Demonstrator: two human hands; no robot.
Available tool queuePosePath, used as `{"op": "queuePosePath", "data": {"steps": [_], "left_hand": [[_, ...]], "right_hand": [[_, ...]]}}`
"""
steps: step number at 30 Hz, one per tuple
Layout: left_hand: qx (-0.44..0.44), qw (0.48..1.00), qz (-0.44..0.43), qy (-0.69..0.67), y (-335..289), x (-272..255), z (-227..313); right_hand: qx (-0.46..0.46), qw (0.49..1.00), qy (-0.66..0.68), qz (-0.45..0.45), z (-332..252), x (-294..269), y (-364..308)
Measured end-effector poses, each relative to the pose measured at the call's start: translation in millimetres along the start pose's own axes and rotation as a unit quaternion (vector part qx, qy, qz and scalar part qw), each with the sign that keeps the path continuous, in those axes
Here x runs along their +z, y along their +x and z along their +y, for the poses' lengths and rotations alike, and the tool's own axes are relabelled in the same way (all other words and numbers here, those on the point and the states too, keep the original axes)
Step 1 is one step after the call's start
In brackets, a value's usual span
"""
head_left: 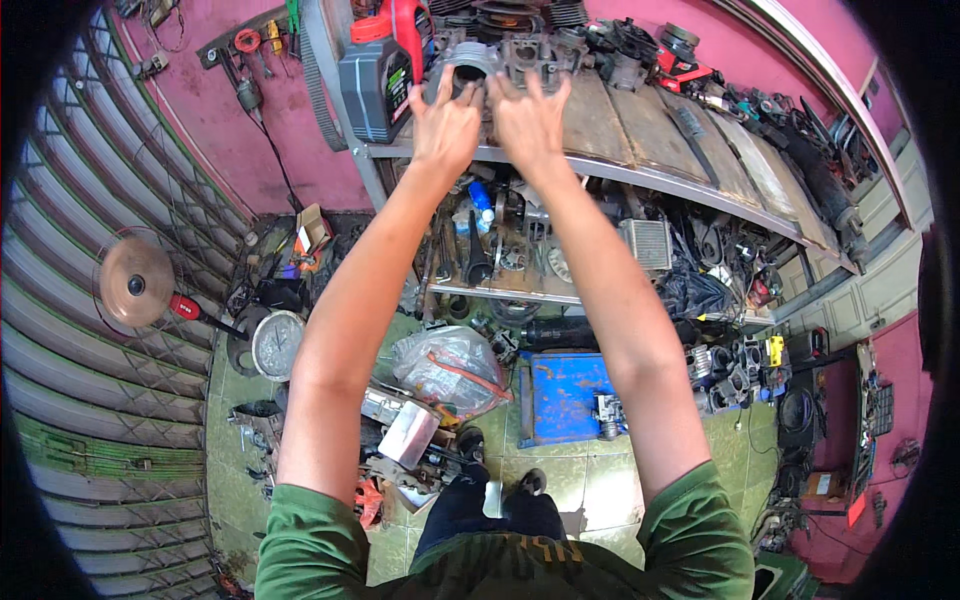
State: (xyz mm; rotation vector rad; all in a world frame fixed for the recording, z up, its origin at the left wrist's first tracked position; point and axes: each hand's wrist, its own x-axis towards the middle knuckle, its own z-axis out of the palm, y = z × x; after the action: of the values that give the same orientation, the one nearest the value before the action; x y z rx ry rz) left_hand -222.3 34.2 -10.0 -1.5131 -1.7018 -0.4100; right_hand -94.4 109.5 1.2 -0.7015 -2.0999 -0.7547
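Both my arms stretch forward to the upper shelf. My left hand (447, 128) is at the shelf's front edge, its fingers apart, in front of a grey finned engine cylinder (468, 57) with a round dark bore. Beside it on the right, my right hand (530, 118) also has its fingers spread, below a second grey metal engine casting (524, 50). I see nothing held in either hand. Whether the fingertips touch the cylinder, I cannot tell. Just left of my left hand stands a dark grey oil jug (366, 92), with a red bottle (403, 38) behind it.
More engine parts (625, 45) crowd the back of the wooden-topped shelf (597, 120). The lower shelf holds a small radiator (647, 243) and loose parts. On the tiled floor are a blue metal panel (560, 395) and a plastic bag (450, 370). A fan (137, 284) stands left.
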Motion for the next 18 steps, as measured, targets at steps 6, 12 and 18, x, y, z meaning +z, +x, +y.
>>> {"op": "queuePosePath", "data": {"steps": [6,12,18], "left_hand": [[0.014,0.997,-0.025,-0.069,-37.8,-42.2,51.2],[-0.044,0.979,-0.104,-0.171,-106.5,-82.7,140.4],[-0.123,0.943,-0.150,-0.272,-196.2,-91.1,258.8]], "right_hand": [[0.038,0.995,0.093,-0.013,1.6,-44.9,-73.1],[0.062,0.987,0.137,-0.058,17.7,-98.4,-185.7],[0.130,0.956,0.194,-0.178,38.5,-150.5,-323.8]]}}
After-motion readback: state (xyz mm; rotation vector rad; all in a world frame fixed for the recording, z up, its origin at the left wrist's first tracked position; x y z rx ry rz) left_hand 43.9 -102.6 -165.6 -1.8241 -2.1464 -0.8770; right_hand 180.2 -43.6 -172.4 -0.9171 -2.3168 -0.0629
